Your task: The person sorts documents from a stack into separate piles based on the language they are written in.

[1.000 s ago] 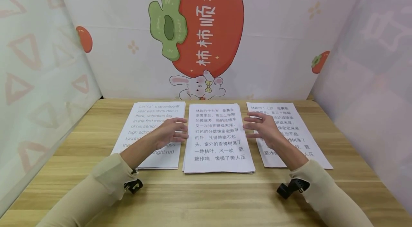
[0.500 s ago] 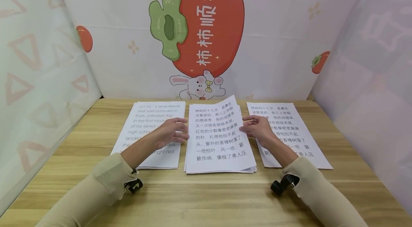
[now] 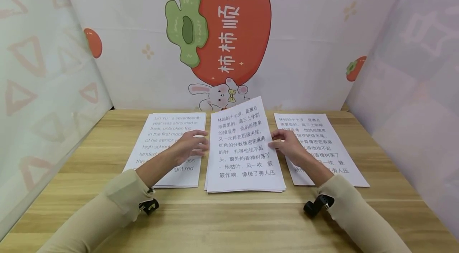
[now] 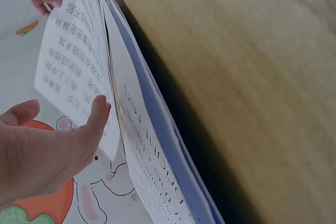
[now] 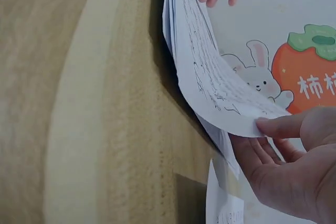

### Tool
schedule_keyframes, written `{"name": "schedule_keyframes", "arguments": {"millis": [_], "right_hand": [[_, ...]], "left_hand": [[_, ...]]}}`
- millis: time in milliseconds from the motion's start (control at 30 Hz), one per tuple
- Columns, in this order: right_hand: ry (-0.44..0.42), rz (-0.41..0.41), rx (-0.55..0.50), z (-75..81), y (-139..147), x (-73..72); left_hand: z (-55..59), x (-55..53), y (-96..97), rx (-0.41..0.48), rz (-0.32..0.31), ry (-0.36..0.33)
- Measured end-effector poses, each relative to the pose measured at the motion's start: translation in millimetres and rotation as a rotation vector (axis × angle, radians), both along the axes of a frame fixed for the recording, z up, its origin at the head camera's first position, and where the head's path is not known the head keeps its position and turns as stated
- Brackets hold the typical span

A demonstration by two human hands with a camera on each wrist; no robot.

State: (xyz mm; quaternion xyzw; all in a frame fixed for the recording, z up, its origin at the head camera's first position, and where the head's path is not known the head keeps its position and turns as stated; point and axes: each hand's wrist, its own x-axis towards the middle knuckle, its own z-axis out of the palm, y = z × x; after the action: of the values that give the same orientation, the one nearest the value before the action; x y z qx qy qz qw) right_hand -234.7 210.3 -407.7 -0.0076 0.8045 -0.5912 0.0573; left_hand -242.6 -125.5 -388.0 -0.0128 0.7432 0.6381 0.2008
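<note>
A sheet of paper (image 3: 238, 147) printed with Chinese text lies on top of the middle stack, its right side lifted and bent upward. My right hand (image 3: 292, 147) pinches that sheet's right edge between thumb and fingers, as the right wrist view shows at the sheet's curled edge (image 5: 231, 121). To the left of the middle stack, my left hand (image 3: 188, 148) hovers over the left stack of paper (image 3: 179, 179), which bears English text. Its fingers are spread and relaxed, holding nothing, close to the middle sheet's left edge.
On the right lies another paper stack (image 3: 322, 179) with Chinese text, partly under my right forearm. All the stacks rest on a wooden table (image 3: 229, 221). A printed cloth backdrop (image 3: 305, 65) rises behind the table's far edge.
My right hand has moved left to the middle stack and taken the top sheet's right edge. That side of the sheet has risen. My left hand has stayed almost still.
</note>
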Motion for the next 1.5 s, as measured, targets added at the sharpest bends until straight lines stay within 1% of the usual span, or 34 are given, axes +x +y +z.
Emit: {"name": "schedule_keyframes", "arguments": {"millis": [100, 167, 267, 367, 467, 567, 667, 733, 800, 967, 1067, 1167, 1333, 1500], "right_hand": [[0.033, 0.042, -0.059, -1.8, 2.2, 1.2], [0.044, 0.064, -0.105, -1.3, 4.2, 2.0], [0.055, 0.086, -0.155, 0.5, 6.6, 2.7], [0.053, 0.09, -0.178, 2.1, 7.8, 3.1], [0.03, 0.074, -0.196, 2.8, 7.6, 3.4], [0.011, 0.052, -0.198, 3.1, 6.9, 3.9], [0.009, 0.045, -0.184, 3.7, 6.5, 4.8], [0.012, 0.046, -0.171, 4.0, 6.5, 5.8], [0.013, 0.043, -0.156, 3.9, 6.7, 6.3], [0.011, -0.004, -0.108, 3.8, 7.0, 6.6], [0.006, -0.029, -0.08, 4.7, 7.9, 6.6], [-0.005, -0.046, -0.06, 5.4, 9.1, 6.0], [-0.001, -0.04, -0.04, 6.0, 12.7, 5.1], [0.004, 0.012, -0.091, 7.0, 19.9, 6.0]], "left_hand": [[-1.4, 0.6, 1.3, 0.01, 0.038, 0.024], [-1.4, 1.1, 2.0, 0.011, 0.049, 0.041], [-0.6, 1.3, 3.3, -0.013, 0.06, 0.048], [-0.6, -0.2, 4.7, -0.043, 0.07, 0.049], [0.2, -1.3, 6.0, -0.025, 0.101, 0.048], [2.2, -1.3, 8.0, 0.034, 0.128, 0.04], [3.8, -0.6, 10.1, 0.057, 0.133, 0.023], [4.3, -0.5, 11.2, 0.056, 0.132, 0.016], [4.8, -0.7, 11.9, 0.055, 0.129, 0.024], [5.8, -1.4, 12.5, 0.073, 0.12, 0.047], [5.8, -1.4, 13.2, 0.078, 0.115, 0.045], [5.6, -1.9, 13.9, 0.076, 0.123, 0.044], [6.1, -2.1, 14.8, 0.073, 0.132, 0.04], [7.0, -0.7, 17.2, 0.086, 0.122, 0.033]]}}
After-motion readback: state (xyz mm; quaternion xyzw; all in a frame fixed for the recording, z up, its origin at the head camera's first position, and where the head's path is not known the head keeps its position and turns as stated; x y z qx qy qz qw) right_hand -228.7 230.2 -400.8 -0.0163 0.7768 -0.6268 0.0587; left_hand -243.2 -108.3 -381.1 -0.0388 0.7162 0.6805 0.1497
